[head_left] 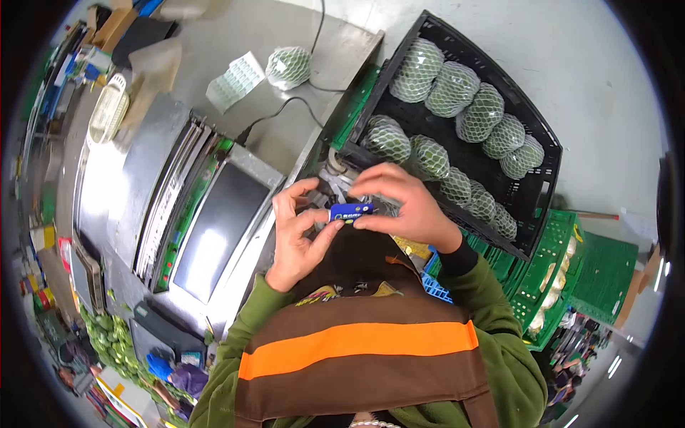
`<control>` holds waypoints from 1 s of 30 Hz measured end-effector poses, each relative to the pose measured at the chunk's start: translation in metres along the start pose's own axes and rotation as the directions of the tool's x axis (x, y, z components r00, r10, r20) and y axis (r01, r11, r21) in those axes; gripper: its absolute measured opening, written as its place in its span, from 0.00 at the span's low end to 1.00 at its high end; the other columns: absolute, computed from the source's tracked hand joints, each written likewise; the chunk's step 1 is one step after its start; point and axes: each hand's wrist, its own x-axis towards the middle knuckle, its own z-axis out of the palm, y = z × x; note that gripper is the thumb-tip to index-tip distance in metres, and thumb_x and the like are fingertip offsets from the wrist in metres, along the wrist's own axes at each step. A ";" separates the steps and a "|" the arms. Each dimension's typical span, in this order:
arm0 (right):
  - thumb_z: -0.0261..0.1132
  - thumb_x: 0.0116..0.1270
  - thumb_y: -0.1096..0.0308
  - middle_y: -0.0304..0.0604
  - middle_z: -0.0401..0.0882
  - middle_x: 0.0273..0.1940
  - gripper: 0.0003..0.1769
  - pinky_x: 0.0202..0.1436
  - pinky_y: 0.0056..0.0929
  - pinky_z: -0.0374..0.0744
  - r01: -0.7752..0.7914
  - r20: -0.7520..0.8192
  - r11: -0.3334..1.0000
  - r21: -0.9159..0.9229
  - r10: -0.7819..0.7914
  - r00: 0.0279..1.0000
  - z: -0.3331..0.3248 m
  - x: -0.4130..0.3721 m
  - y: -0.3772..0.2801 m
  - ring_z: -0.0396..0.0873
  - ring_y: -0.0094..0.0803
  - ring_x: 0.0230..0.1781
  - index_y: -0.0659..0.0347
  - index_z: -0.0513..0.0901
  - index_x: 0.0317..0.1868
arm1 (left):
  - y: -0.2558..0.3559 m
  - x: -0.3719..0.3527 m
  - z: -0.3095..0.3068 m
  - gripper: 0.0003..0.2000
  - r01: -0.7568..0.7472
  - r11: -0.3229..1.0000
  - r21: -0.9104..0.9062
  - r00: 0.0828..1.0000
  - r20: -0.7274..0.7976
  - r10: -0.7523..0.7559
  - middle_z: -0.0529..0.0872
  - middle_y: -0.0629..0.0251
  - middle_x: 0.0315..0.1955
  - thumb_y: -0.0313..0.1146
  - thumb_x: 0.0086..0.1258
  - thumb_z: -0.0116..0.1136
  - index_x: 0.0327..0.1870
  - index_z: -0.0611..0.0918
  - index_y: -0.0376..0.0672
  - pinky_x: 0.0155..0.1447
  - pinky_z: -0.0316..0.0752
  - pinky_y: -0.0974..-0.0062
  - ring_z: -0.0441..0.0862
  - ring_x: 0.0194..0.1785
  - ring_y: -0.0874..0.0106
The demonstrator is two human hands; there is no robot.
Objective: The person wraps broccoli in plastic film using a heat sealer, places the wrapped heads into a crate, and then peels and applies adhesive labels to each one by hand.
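Between my two hands, in front of my chest, is a small blue label (349, 212) with pale print. My left hand (296, 232) pinches its left end between thumb and finger. At its right end, the thumb of my right hand (410, 207) touches the lower edge while the fingers arch above it. Just beyond my hands lie grey metal or plastic pieces that I cannot make out clearly. A black crate (524, 239) to the right holds several net-wrapped green items (453, 89).
One netted item (288, 68) and a printed sheet (235, 80) lie on the metal table (285, 21), with a black cable. A machine with a dark plate (221, 228) stands at left. Green crates (603, 274) are at right. People are at lower left.
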 end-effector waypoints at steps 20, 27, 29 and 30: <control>0.76 0.59 0.66 0.44 0.86 0.34 0.16 0.36 0.26 0.80 -0.298 -0.395 0.954 0.025 0.284 0.874 -0.175 0.071 0.151 0.83 0.26 0.32 0.69 0.84 0.41 | -0.037 0.001 0.033 0.27 0.123 0.989 0.084 0.893 0.426 -0.148 0.85 0.56 0.39 0.18 0.64 0.63 0.66 0.74 0.36 0.52 0.77 0.71 0.83 0.44 0.68; 0.79 0.51 0.66 0.45 0.80 0.32 0.16 0.37 0.37 0.80 -0.137 -0.451 0.885 -0.444 -0.089 0.888 -0.172 0.118 0.220 0.82 0.40 0.30 0.62 0.82 0.37 | 0.011 -0.002 0.051 0.11 0.340 0.914 -0.223 0.940 0.087 -0.329 0.83 0.62 0.41 0.17 0.63 0.63 0.47 0.83 0.32 0.52 0.74 0.78 0.82 0.46 0.71; 0.79 0.50 0.64 0.46 0.80 0.36 0.20 0.38 0.40 0.80 -0.177 -0.449 0.834 -0.523 -0.093 0.889 -0.168 0.113 0.218 0.81 0.42 0.35 0.60 0.82 0.41 | 0.041 0.008 0.044 0.10 0.337 0.864 -0.374 0.939 0.069 -0.336 0.84 0.57 0.43 0.15 0.61 0.62 0.43 0.83 0.32 0.53 0.75 0.75 0.82 0.48 0.69; 0.80 0.49 0.62 0.46 0.79 0.39 0.24 0.39 0.42 0.80 -0.222 -0.458 0.766 -0.603 -0.104 0.883 -0.166 0.113 0.210 0.81 0.44 0.39 0.58 0.81 0.45 | 0.050 0.012 0.044 0.09 0.288 0.863 -0.416 0.954 0.047 -0.296 0.84 0.56 0.44 0.16 0.61 0.62 0.42 0.83 0.32 0.53 0.75 0.75 0.83 0.48 0.69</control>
